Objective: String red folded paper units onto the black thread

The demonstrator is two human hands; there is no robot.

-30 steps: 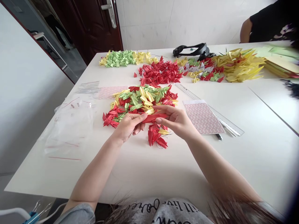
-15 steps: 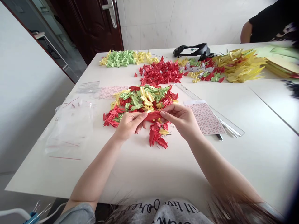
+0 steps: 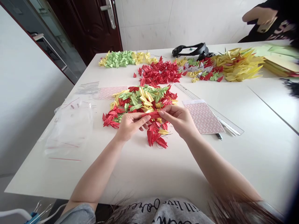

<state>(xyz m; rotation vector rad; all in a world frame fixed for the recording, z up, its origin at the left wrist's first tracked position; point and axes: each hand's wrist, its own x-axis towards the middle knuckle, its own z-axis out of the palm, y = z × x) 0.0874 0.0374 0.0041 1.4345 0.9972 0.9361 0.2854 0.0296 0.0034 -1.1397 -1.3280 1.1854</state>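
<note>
head view: left hand and right hand pinch a red folded paper, long axis left-to-right. the left thumb has shifted inward.

- Looks like a small craft workroom to me; whether it sits in a home or a business, I can't tell.
- The broad white table carries heaps of folded paper pieces in red, green and yellow.
- Handwork supplies lie about: a clear ruler, a red-printed label sheet, clear plastic bags.
- Another person is over at the far right.
- Pale tiled wall, dark panelled door, another space beyond the doorway.
</note>
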